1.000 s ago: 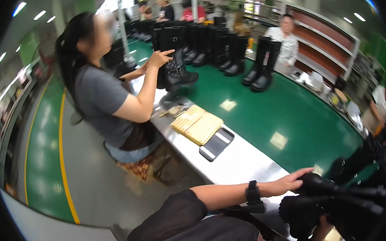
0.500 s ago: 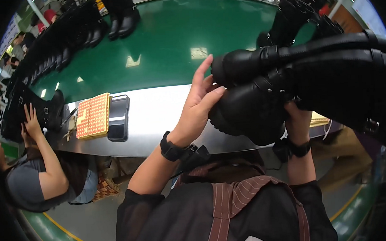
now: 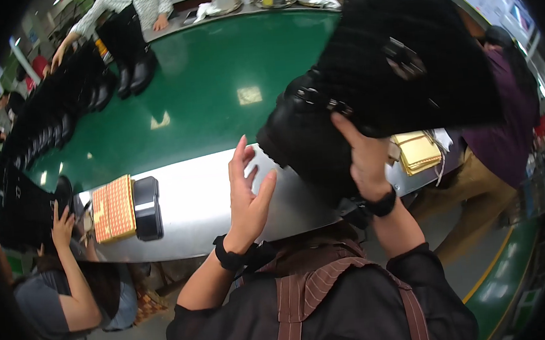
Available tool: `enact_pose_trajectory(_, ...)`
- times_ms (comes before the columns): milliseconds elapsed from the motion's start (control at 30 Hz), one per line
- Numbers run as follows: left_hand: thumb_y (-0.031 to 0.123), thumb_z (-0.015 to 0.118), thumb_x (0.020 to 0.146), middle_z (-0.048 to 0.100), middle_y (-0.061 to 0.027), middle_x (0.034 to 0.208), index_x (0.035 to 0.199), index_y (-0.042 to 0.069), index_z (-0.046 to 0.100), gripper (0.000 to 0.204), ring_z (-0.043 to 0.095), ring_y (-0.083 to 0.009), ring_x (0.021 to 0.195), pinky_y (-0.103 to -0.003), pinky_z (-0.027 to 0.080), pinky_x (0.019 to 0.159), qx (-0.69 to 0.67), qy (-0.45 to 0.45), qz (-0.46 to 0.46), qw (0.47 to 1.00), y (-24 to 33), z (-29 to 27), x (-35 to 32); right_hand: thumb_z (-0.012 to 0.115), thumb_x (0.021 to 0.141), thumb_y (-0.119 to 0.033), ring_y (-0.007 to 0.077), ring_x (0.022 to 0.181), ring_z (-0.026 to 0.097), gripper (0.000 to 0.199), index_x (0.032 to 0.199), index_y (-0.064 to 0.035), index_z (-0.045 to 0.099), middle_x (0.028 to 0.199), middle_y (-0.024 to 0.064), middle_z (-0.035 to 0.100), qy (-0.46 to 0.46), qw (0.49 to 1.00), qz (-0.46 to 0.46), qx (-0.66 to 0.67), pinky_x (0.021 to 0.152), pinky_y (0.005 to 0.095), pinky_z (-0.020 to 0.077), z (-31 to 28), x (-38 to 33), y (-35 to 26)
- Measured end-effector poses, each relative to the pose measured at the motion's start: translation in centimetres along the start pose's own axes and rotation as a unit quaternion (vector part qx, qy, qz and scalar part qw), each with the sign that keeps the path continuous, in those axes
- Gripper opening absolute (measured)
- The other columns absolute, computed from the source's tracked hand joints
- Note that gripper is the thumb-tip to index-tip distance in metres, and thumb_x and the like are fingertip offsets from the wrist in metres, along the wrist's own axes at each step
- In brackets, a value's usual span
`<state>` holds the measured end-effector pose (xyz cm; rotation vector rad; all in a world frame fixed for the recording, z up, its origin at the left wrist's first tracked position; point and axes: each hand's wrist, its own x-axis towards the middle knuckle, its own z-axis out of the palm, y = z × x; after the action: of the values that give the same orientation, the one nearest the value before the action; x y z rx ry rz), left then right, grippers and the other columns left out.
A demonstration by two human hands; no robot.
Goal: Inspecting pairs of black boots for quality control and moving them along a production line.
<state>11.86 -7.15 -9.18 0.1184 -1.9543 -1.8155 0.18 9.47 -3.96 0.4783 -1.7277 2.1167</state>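
My right hand point(image 3: 366, 157) grips the ankle of a tall black boot point(image 3: 404, 66), which is tilted with its shaft up to the right and its toe to the left. Metal buckles sit at its ankle and shaft, blurred by motion. Whether a second boot hangs with it I cannot tell; the dark shapes merge. My left hand point(image 3: 247, 203) is open beside the toe end, apart from it, fingers spread and holding nothing. Both wrists carry black straps.
A metal-edged table with a green top point(image 3: 210, 92) spans the front. Orange-patterned cards point(image 3: 113, 209) lie beside a black case point(image 3: 147, 209). Yellow papers point(image 3: 418, 152) are at right. Black boots point(image 3: 136, 72) line the far left. Co-workers stand left, far left and right.
My left hand has come off the boot toes and moved left. My right hand has swung the boot upward, turning its shaft up. A person in a patterned top now shows at the far left.
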Motion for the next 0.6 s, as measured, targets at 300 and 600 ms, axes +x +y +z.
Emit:
enact_pose_trajectory(300,0.013,0.083,0.069,0.021,-0.0225,0.150,0.151,0.004,-0.003,0.120,0.027,-0.0371,0.138,-0.040,0.027,0.114,0.117,-0.159,0.055,0.979,-4.2,2.6,3.6,0.079,0.070,-0.019,0.0397,0.123,0.042,0.054,0.118,-0.0035,0.060,0.131,0.0243,0.042,-0.227,0.894,-0.082,-0.377,0.103,0.0398,0.0375,-2.2,-2.7,3.5)
enact_pose_trajectory(600,0.012,0.082,0.070,0.016,-0.0251,0.153,0.151,0.005,-0.006,0.120,0.025,-0.0371,0.140,-0.040,0.025,0.115,0.105,-0.107,0.043,0.988,-5.3,2.8,1.9,0.080,0.074,-0.028,0.0338,0.138,0.034,0.101,0.150,-0.0048,0.018,0.150,0.0214,0.029,-0.219,0.939,0.145,-0.220,0.110,0.0463,0.0314,-8.7,-6.0,7.1)
